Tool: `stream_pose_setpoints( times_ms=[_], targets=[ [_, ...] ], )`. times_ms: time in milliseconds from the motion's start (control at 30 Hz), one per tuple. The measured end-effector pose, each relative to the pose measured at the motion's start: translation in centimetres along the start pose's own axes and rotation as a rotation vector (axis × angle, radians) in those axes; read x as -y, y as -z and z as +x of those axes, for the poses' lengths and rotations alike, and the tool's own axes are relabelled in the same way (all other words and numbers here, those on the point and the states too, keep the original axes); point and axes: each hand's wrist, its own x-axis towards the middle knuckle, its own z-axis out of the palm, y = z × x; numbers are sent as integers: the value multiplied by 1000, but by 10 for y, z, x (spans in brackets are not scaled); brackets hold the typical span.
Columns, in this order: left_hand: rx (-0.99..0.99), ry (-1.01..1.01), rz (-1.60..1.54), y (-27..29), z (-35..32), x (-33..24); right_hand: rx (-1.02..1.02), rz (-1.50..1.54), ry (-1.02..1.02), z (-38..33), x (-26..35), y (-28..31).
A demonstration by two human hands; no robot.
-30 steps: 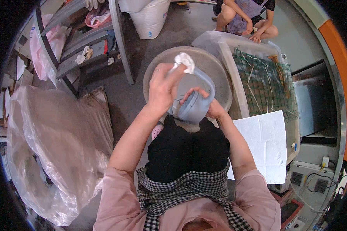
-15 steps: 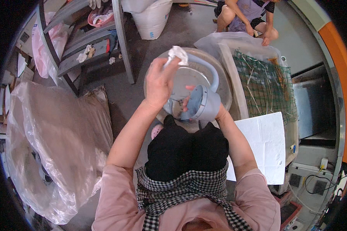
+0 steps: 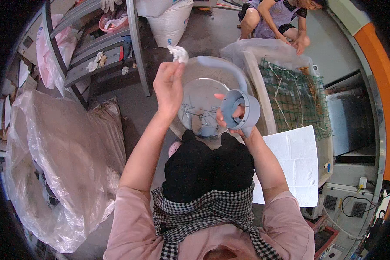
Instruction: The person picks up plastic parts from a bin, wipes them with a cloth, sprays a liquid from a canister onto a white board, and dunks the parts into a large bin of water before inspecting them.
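Left hand: up and away it goes, this hand (image 3: 168, 89) now out past the basin's (image 3: 208, 89) left edge, fingertips pinched on a white wad (image 3: 178, 54), cloth or paper, can't tell which.
White wad: half a second ago it overlapped the tube's far end; now there's a gap, just off the basin's far-left edge.
Right hand: here's the firm grip, this hand (image 3: 238, 112) clasping the plastic ring (image 3: 255, 110), fingers showing through its opening; the hold underneath is hidden.
Plastic ring: it has swung rightward and turned its open mouth more to view, held above the basin's near-right edge, its curved blue-grey tube (image 3: 239, 80) arching toward the far edge.
What it means: with the wad off the plastic, I'd judge the right hand alone is controlling the piece.
Basin: more of the inside shows now, thin grey sticks (image 3: 199, 113) scattered toward the near-left edge.
Co-worker: over by the netted tub's (image 3: 264, 104) far edge, the crouching person (image 3: 268, 19) has leaned further in.
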Motion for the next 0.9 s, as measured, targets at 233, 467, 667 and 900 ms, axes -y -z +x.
stream_pose_setpoints(
  times_ms=[233, 467, 667, 900],
  targets=[
    [149, -303, 276, -9, -1, -14, 85, -44, -18, -2, -7, 3],
    [-17, -6, 138, -4, 1, 5, 74, -293, 46, -2, -5, 9],
    [78, -72, 235, -6, -2, 6, -144, -384, 39, -2, -3, 27],
    [-102, 101, -148, 19, 3, -2, -259, -1281, 502, -9, 28, 2]
  ],
)
